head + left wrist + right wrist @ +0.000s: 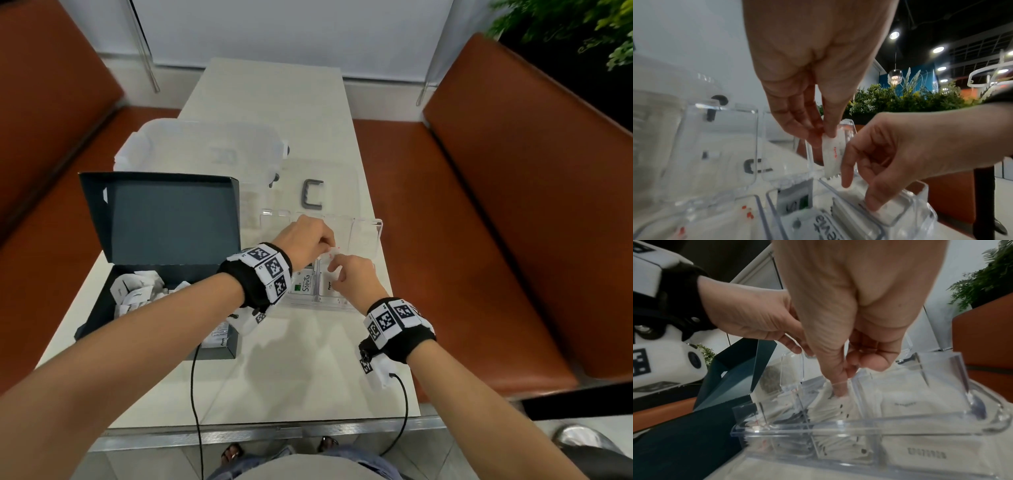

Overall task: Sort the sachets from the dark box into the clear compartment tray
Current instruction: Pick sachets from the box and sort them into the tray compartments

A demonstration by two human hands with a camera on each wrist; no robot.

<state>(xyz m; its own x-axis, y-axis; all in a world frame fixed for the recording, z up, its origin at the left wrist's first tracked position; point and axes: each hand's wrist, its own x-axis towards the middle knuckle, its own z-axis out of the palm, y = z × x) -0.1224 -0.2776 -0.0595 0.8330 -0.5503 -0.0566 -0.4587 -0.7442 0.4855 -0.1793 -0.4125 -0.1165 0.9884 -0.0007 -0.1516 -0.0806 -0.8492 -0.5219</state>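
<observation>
The left hand (pixel 818 68) pinches a small white sachet with red print (pixel 832 155) over the clear compartment tray (pixel 371 240). The right hand (pixel 356 277) reaches down into the tray, and its fingers (pixel 872 206) press on the white sachets already lying there; it does not seem to grip anything, but the view is blurry.

Some work is done. A Stevia sachet (pixel 303 282) and other white ones already sit in the near compartments. The far compartments look bare.

A lot is left. A messy pile of white sachets (pixel 137 291) is in the dark box (pixel 102 322), which lies open on the table (pixel 274 102) just left of the tray.
</observation>
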